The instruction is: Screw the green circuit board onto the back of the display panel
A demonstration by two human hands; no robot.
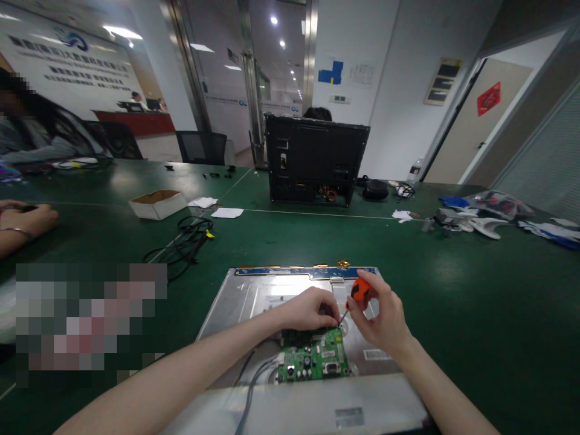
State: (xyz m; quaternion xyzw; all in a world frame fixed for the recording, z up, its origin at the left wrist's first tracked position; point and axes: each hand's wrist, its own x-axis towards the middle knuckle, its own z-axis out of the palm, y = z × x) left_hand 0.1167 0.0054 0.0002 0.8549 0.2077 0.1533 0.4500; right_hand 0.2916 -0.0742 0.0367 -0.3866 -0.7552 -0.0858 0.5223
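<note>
A small orange-handled screwdriver (359, 292) was pinched between the thumb and fingers of the right hand (383, 320), its thin shaft angled down to the top edge of a green printed circuit board (317, 361). The board was seated on the bare grey metal back of a flat display panel (254, 296) laid on the dark green table (453, 290). The left hand (310, 309) was curled with its fingertips pressed together on the board just beside the tip. A slip of the tip could be judged likely to scratch the board or nick the nearby fingers. Grey cables (254, 377) were seen trailing from the board's near left corner.
</note>
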